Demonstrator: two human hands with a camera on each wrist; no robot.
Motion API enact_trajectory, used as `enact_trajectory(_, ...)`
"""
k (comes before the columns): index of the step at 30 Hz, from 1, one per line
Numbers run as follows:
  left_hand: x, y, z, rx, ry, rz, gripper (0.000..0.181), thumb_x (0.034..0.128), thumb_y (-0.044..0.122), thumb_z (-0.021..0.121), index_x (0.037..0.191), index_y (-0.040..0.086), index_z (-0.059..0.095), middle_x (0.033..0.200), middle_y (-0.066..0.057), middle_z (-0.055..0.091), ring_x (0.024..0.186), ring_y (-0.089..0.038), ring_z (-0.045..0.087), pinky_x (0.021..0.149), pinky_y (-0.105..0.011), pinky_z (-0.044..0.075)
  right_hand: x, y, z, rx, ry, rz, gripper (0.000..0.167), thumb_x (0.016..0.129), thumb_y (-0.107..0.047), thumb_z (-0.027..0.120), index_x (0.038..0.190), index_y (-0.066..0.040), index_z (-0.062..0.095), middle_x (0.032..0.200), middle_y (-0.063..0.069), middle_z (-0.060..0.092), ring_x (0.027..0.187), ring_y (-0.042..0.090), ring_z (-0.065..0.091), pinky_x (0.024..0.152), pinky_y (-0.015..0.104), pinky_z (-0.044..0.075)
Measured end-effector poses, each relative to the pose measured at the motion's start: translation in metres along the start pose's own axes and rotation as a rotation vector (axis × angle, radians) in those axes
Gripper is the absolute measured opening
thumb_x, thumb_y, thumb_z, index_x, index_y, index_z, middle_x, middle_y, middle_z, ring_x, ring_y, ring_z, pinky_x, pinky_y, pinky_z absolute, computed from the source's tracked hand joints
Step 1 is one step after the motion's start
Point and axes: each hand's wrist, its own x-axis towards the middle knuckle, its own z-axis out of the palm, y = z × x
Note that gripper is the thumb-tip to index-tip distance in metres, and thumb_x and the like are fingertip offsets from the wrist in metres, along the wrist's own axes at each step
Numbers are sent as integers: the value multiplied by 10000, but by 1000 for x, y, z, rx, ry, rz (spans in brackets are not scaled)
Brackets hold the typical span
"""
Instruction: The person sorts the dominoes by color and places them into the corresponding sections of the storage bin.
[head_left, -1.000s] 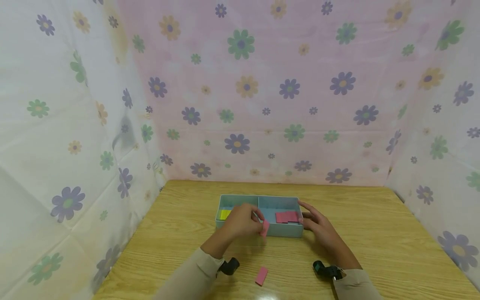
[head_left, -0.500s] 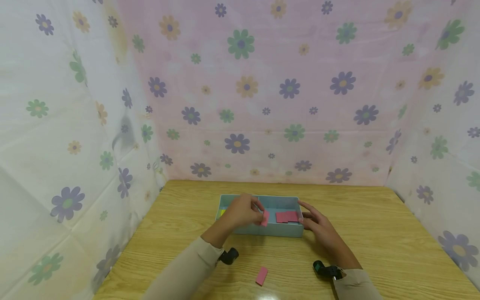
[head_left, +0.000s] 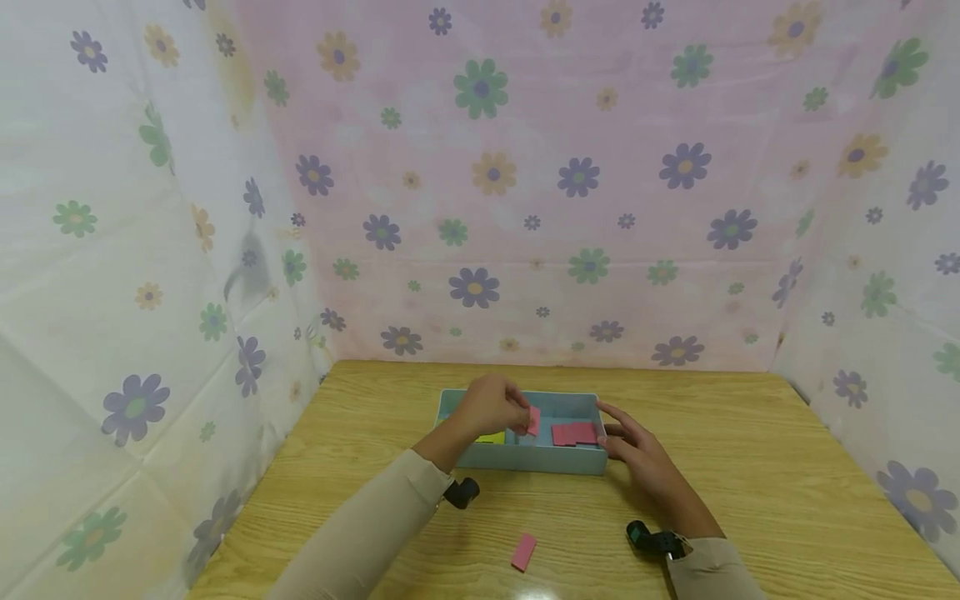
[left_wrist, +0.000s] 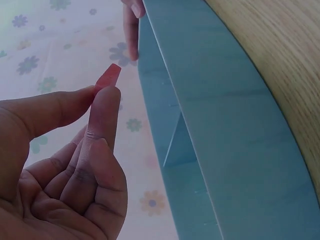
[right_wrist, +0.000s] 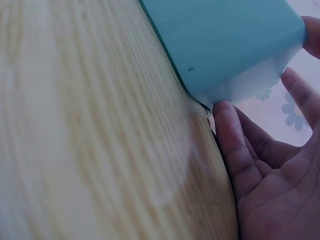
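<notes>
My left hand (head_left: 491, 407) pinches a small flat pink block (head_left: 534, 422) between thumb and index finger. In the head view this block is over the shallow light-blue box (head_left: 540, 460), near its divider. The left wrist view shows the pink block (left_wrist: 107, 76) at the fingertips, apart from the box wall (left_wrist: 240, 100). My right hand (head_left: 647, 462) holds the box's right end, its thumb near the front corner. In the right wrist view, fingertips (right_wrist: 227, 117) touch the box's end. Several pink blocks (head_left: 573, 434) lie in the right compartment. Yellow blocks (head_left: 491, 437) in the left one are partly hidden.
Another pink block (head_left: 523, 552) lies on the wood-grain table (head_left: 360, 533) in front of the box. Flower-print cloth (head_left: 540, 317) hangs behind the table and at both sides. Each wrist wears a small black camera (head_left: 462, 493).
My left hand has moved up and slightly right with the pink block, from the box's front wall to over its inside. More yellow shows below the wrist. My right hand stays at the box's end.
</notes>
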Motion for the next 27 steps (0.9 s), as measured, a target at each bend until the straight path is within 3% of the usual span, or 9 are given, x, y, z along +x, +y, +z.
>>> enact_trajectory(8, 13, 6, 1, 4, 20, -33, 90, 875, 188, 826, 862, 120, 769, 697, 24, 760, 674, -118, 754, 660, -306, 598, 0, 0, 0, -9, 5, 7, 581, 1100, -254, 523, 1639, -256, 306, 1526, 280, 475, 1356, 473, 520, 937, 213, 537)
enact_trajectory(15, 24, 9, 4, 35, 15, -73, 86, 880, 201, 825, 835, 133, 795, 671, 22, 756, 734, -175, 778, 663, -326, 621, 0, 1, 0, -7, 1, 8, 587, 1100, -261, 523, 1642, -254, 298, 1529, 282, 469, 1361, 476, 514, 941, 208, 531)
enact_trajectory(21, 32, 14, 6, 59, 14, -102, 103, 890, 202, 824, 830, 124, 795, 661, 4, 753, 672, -145, 762, 626, -298, 604, 0, 1, 0, -8, 4, 5, 586, 1100, -245, 521, 1642, -249, 298, 1528, 282, 472, 1361, 477, 515, 941, 217, 535)
enact_trajectory(27, 40, 13, 11, 47, 4, -128, 125, 882, 158, 832, 784, 93, 788, 649, -20, 747, 786, -258, 790, 739, -406, 641, 2, 3, -1, -6, 3, -3, 584, 1101, -230, 519, 1642, -248, 299, 1528, 284, 474, 1359, 481, 517, 941, 224, 539)
